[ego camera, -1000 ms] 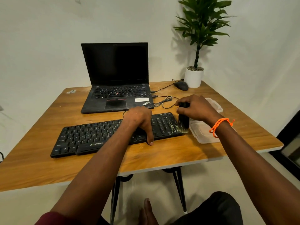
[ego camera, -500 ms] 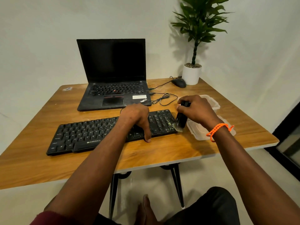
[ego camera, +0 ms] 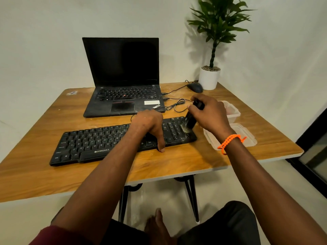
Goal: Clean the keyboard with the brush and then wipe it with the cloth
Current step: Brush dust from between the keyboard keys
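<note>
A black keyboard (ego camera: 99, 142) lies across the wooden table (ego camera: 177, 163). My left hand (ego camera: 148, 126) rests on its right-of-centre keys, fingers curled over the far side and thumb hooked over the front edge. My right hand (ego camera: 210, 114) grips a black brush (ego camera: 192, 117), tilted, its pale bristles touching the number pad at the keyboard's right end. I see no cloth.
An open black laptop (ego camera: 123, 96) stands behind the keyboard, with cables (ego camera: 177, 106) and a mouse (ego camera: 194, 87) to its right. A potted plant (ego camera: 209, 76) occupies the back right corner. A clear plastic container (ego camera: 231, 110) and its lid (ego camera: 247, 137) sit right of the keyboard.
The brush has moved from the keyboard's front right corner up onto the number pad, farther from me. My left hand stays on the keyboard. The camera view shifted slightly.
</note>
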